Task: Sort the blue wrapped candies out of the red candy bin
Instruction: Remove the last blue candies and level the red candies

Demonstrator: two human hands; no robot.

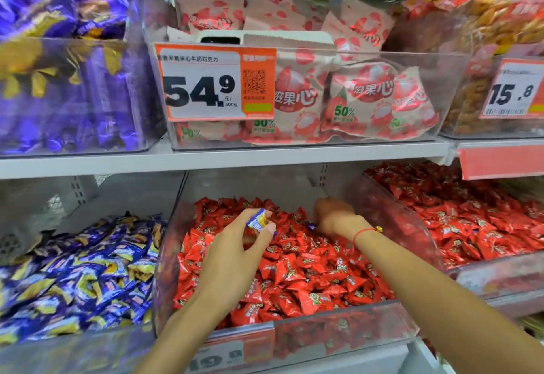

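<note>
Take the clear red candy bin on the lower shelf as your landmark: it sits in the middle, heaped with red wrapped candies. Left of it lies a bin of blue and yellow wrapped candies, and right of it another bin of red candies. Directly above it, on the upper shelf, stands a clear bin of pink strawberry-print packets carrying an orange price tag that reads 54.9.

Both your arms reach into the red candy bin. Your left hand is raised over the pile near the bin's centre, thumb and fingertips pinching one blue wrapped candy clear of the heap. Your right hand is further back in the bin, fingers curled down into the red candies; a second blue wrapper shows just beside its fingers, but you cannot tell whether they grip it. A red string bracelet circles your right wrist.
</note>
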